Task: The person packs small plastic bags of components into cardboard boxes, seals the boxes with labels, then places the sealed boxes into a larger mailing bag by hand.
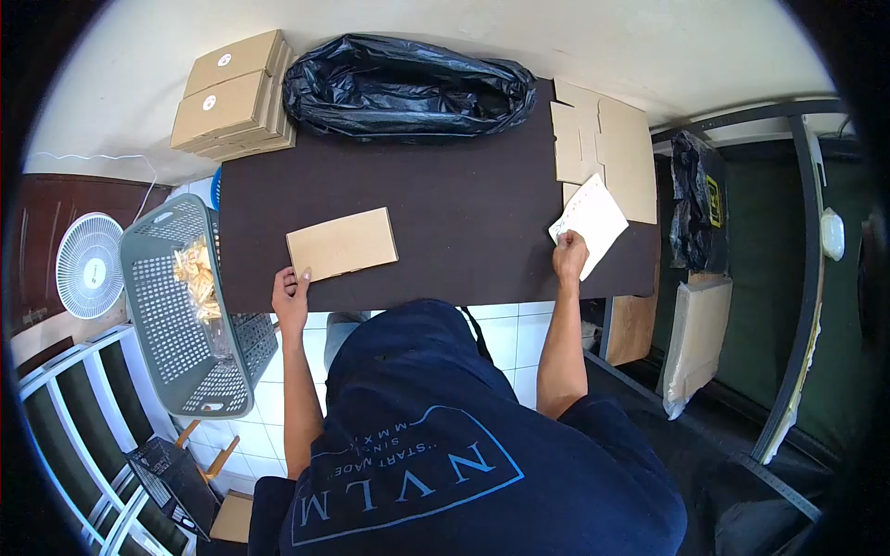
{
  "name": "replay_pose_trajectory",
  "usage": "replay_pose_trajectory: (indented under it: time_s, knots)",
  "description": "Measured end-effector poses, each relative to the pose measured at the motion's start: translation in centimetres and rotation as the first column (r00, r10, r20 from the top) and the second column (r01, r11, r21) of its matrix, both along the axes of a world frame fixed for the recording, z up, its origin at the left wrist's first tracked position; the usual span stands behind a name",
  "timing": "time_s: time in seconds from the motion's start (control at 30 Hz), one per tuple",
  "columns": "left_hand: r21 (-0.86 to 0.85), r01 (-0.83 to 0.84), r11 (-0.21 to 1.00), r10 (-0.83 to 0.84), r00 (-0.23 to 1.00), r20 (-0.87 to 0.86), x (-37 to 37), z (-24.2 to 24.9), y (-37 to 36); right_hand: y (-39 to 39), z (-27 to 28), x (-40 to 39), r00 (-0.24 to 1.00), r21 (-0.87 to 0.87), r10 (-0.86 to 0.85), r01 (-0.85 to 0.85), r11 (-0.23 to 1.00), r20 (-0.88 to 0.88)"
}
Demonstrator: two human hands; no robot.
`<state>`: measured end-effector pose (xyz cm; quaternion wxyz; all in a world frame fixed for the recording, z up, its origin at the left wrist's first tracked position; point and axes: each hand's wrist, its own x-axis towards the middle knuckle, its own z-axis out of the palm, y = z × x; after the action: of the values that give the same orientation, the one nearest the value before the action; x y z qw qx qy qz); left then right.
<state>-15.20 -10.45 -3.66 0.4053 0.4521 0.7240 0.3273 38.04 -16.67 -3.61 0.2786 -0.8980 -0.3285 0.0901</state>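
Note:
A flat brown cardboard box (341,245) lies slightly askew on the dark tabletop, left of the middle. At its near left corner is my left hand (292,289), with the thumb on the box's top and the fingers along its side. On the right, my right hand (570,254) pinches the lower left part of a white paper sheet (596,222) with faint marks on it. That sheet is tilted and partly overlaps flattened cardboard pieces (627,162) at the table's right end.
A black plastic bag (408,88) lies open along the table's back. Stacked cardboard boxes (227,100) with round white stickers stand at back left. Left of the dark table (464,204) is a grey basket (167,315) holding bagged pale pieces, near a white fan (91,264).

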Motion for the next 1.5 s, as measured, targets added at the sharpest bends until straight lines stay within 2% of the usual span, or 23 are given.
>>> replay_pose_trajectory:
  time_s: [0.2, 0.33, 0.4, 0.43, 0.5, 0.67, 0.73, 0.77, 0.83, 0.87, 0.97, 1.0, 1.03, 1.1, 1.17, 1.2, 1.23, 1.3, 1.33, 1.4, 1.5]
  knots:
    - [-0.018, -0.009, 1.000, 0.009, 1.000, 0.016, 0.0, 0.1, 0.1, -0.8, 0.8, 0.7, 0.992, -0.053, 0.046, -0.053, 0.997, -0.119]
    - [-0.025, -0.007, 1.000, 0.007, 1.000, 0.005, -0.1, 0.0, 0.1, -1.4, 0.2, 2.4, 0.984, -0.056, 0.134, -0.142, 0.988, -0.121]
    - [-0.021, 0.000, 1.000, 0.001, 1.000, 0.025, -0.2, 0.0, 0.0, -1.6, 1.1, 3.0, 0.908, -0.087, 0.107, -0.155, 0.984, -0.405]
    - [-0.022, -0.006, 1.000, 0.007, 1.000, 0.027, -0.2, -0.1, 0.0, -1.7, 1.4, 3.3, 0.908, -0.088, 0.112, -0.161, 0.983, -0.403]
    - [-0.007, -0.012, 1.000, 0.013, 1.000, 0.026, -0.2, -0.2, 0.0, -1.7, 1.8, 3.5, 0.791, 0.071, 0.177, -0.167, 0.983, -0.585]
    - [0.037, -0.021, 0.999, 0.021, 1.000, -0.015, 0.0, -0.2, -0.1, -0.4, 2.9, 2.4, 0.824, 0.050, 0.089, -0.074, 0.996, -0.559]
    - [0.072, -0.028, 0.997, 0.031, 0.999, -0.037, 0.4, 0.2, -0.3, 1.1, 6.5, -0.9, 0.742, 0.093, 0.036, 0.035, 0.995, -0.669]
    - [0.069, -0.039, 0.997, 0.042, 0.998, -0.046, 0.4, 0.0, -0.2, 1.8, 7.2, -2.4, 0.736, 0.089, 0.042, 0.025, 0.996, -0.676]
    - [0.097, 0.026, 0.995, -0.014, 0.992, -0.124, 0.1, -1.0, -0.4, 3.6, 8.0, -5.6, 0.477, 0.264, 0.193, 0.087, 0.960, -0.858]
    - [0.135, 0.018, 0.991, -0.006, 0.996, -0.089, 0.1, -1.3, -0.5, 4.7, 8.2, -7.6, 0.371, 0.290, 0.241, 0.080, 0.954, -0.897]
    - [0.152, 0.027, 0.988, -0.018, 0.998, -0.056, 0.2, -1.0, -1.0, 7.4, 8.3, -13.5, 0.276, 0.304, 0.303, -0.042, 0.952, -0.912]
    - [0.176, 0.005, 0.984, 0.013, 0.995, -0.101, 0.5, -0.4, -1.2, 8.3, 7.8, -15.2, 0.245, 0.324, 0.335, -0.086, 0.942, -0.910]
    - [0.270, 0.013, 0.963, 0.069, 0.954, -0.292, 1.2, 1.0, -1.2, 9.1, 7.9, -17.1, 0.217, 0.327, 0.344, -0.110, 0.938, -0.914]
    - [0.396, -0.050, 0.917, 0.192, 0.925, -0.328, 2.0, 3.0, -0.9, 10.2, 8.4, -20.9, 0.314, 0.219, 0.310, -0.294, 0.930, -0.897]
    - [0.404, -0.042, 0.914, 0.154, 0.956, -0.249, 2.4, 4.0, -0.4, 11.1, 8.0, -24.8, 0.277, 0.235, 0.351, -0.376, 0.896, -0.894]
    - [0.393, -0.086, 0.915, 0.139, 0.984, -0.109, 2.9, 4.4, 0.1, 11.5, 7.6, -26.4, 0.245, 0.217, 0.347, -0.434, 0.874, -0.906]
    - [0.306, -0.061, 0.950, 0.083, 0.995, -0.057, 3.4, 5.4, 0.4, 11.8, 7.0, -27.7, 0.215, 0.202, 0.341, -0.489, 0.849, -0.915]
    - [0.128, 0.000, 0.992, -0.019, 0.988, 0.150, 3.8, 3.9, 1.3, 12.2, 5.6, -29.9, 0.226, 0.173, 0.326, -0.512, 0.841, -0.918]
    - [0.129, -0.011, 0.992, -0.008, 0.989, 0.149, 4.1, 4.2, 1.8, 12.4, 5.0, -30.7, 0.246, 0.142, 0.307, -0.521, 0.842, -0.919]
    - [-0.079, 0.107, 0.991, -0.091, 0.979, 0.183, 4.6, 4.7, 2.8, 12.5, 4.2, -31.5, 0.258, 0.130, 0.302, -0.524, 0.842, -0.918]
    - [-0.078, 0.145, 0.986, -0.131, 0.978, 0.162, 5.0, 4.7, 3.8, 12.4, 4.2, -32.2, 0.295, 0.097, 0.283, -0.515, 0.851, -0.913]
